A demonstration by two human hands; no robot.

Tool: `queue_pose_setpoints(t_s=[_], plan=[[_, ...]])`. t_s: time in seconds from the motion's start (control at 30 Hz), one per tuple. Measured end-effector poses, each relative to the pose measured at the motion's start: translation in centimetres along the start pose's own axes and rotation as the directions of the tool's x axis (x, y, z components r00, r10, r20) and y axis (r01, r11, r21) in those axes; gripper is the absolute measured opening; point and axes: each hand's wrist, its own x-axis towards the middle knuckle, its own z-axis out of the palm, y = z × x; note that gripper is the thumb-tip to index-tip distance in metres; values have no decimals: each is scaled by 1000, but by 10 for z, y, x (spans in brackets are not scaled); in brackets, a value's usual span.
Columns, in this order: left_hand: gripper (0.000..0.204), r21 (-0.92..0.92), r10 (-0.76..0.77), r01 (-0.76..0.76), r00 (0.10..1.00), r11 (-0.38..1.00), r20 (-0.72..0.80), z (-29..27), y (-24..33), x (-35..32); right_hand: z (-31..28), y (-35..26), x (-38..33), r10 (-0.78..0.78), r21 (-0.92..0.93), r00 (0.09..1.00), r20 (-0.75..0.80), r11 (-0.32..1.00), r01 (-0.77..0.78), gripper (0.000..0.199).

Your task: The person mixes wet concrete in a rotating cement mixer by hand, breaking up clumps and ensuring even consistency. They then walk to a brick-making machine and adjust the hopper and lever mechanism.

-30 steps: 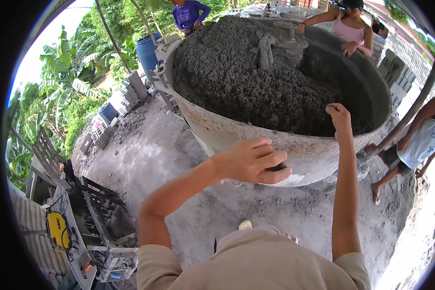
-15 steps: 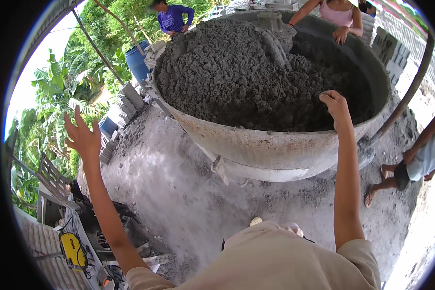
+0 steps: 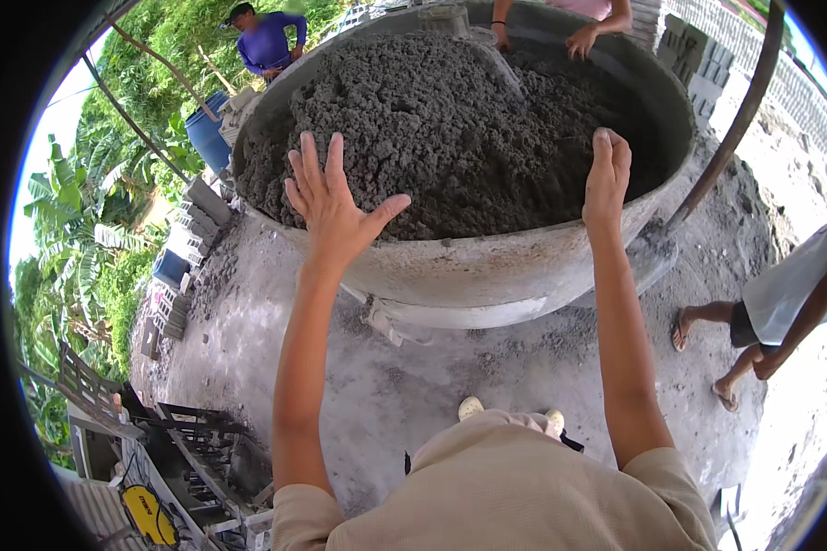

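Note:
A wide round metal mixing pan (image 3: 469,271) stands in front of me, with a large heap of crumbly dark grey wet mortar (image 3: 404,119) in it. My left hand (image 3: 335,207) is raised in front of the near left part of the rim, fingers spread and thumb pointing right, holding nothing. On the right, my right hand (image 3: 606,179) is also raised before the pan, its fingers loosely bent and partly hidden from this angle. Nothing shows in it. Neither hand visibly touches the mortar.
Across the pan, a person in pink (image 3: 583,37) has both hands at the far rim. Someone in purple (image 3: 271,41) stands far left near a blue barrel (image 3: 207,133). Another person's legs (image 3: 708,326) are at right. A slanted pole (image 3: 735,129) rises beside the pan; a yellow machine (image 3: 147,514) sits lower left.
My left hand has swung right, from out at the side to in front of the pan. My right hand has turned more upright. The view has shifted; the person at right has stepped.

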Motion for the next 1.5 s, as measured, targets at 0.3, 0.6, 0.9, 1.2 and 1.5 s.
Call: queue_pose_setpoints(t_s=[0.3, 0.6, 0.9, 1.2, 1.5], plan=[[116, -142, 238, -208, 939, 968, 249, 32, 63, 4, 3, -40, -22, -547, -370, 752, 368, 656, 658, 51], [114, -149, 120, -79, 949, 986, 292, 49, 77, 5, 48, -44, -70, -262, -634, 845, 466, 568, 525, 65], [113, -77, -78, 165, 766, 983, 638, 58, 67, 11, 51, -38, -73, -105, -680, 818, 565, 503, 534, 65], [81, -127, -148, 311, 722, 942, 676, 56, 61, 12, 53, -43, -71, -109, -666, 838, 534, 556, 497, 57], [75, -201, -150, 401, 690, 894, 708, 55, 57, 14, 52, -45, -66, 143, -707, 830, 538, 613, 353, 56]])
